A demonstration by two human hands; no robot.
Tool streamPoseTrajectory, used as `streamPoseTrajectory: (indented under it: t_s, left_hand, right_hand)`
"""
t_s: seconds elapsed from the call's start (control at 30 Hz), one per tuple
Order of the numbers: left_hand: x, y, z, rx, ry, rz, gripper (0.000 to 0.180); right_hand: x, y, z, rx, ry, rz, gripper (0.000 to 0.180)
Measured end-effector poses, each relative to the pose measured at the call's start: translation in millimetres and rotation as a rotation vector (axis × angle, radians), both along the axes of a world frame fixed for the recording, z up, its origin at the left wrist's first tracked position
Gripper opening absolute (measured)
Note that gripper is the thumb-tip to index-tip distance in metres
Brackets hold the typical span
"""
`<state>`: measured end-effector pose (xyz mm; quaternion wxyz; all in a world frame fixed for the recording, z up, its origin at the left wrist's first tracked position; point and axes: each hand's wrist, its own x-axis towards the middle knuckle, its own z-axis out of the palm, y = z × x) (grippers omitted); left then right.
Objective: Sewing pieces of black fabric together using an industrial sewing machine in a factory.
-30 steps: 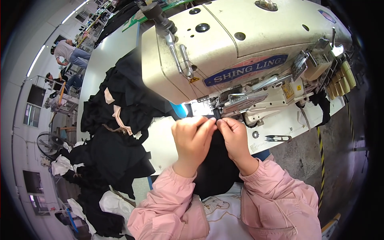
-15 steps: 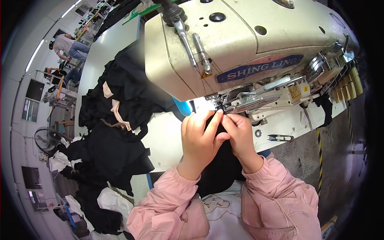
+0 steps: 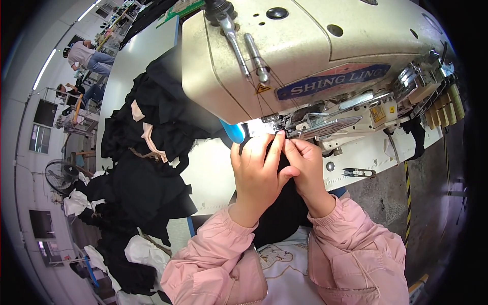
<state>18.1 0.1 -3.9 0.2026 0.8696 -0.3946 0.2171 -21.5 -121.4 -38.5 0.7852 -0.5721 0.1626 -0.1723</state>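
Observation:
Black fabric [image 3: 277, 218] runs from my lap up to the stitching area of a cream industrial sewing machine [image 3: 244, 61]. My left hand [image 3: 259, 175] rests over the fabric with its fingers stretched and spread. Its index fingertip is close to the presser foot [image 3: 285, 124], and its thumb stands out toward the other hand. Right beside it, my right hand [image 3: 308, 170] is closed, thumb and fingers pinching the fabric edge just in front of the foot. The fabric between the fingertips is mostly hidden. A blue guard [image 3: 234, 132] glows under the machine's lamp, left of the foot.
A large heap of black fabric pieces [image 3: 147, 188] with pale strips covers the left side of the white table [image 3: 211, 170]. Thread snips [image 3: 359, 173] lie right of my right hand. A fan [image 3: 58, 175] and two people [image 3: 91, 58] are farther left.
The view has shifted slightly. Both hands stay by the presser foot, and my left hand sits a little farther forward over the fabric. My right hand keeps its pinch.

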Motion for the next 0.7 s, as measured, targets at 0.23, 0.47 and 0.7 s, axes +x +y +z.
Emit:
streamPoseTrajectory:
  t_s: [0.23, 0.47, 0.7]
  left_hand:
    - [-0.9, 0.6, 1.8, 0.017, 0.001, -0.002, 0.071]
    - [-3.6, 9.2, 5.2, 0.01, 0.029, -0.037, 0.073]
    - [-7.2, 6.4, 5.7, 0.046, 0.025, -0.013, 0.073]
  right_hand:
    - [-0.1, 2.0, 2.8, -0.026, -0.008, -0.038, 0.025]
    - [-1.3, 2.5, -0.2, -0.012, -0.035, -0.032, 0.019]
    - [-2.6, -3.0, -4.6, 0.036, -0.028, 0.052, 0.018]
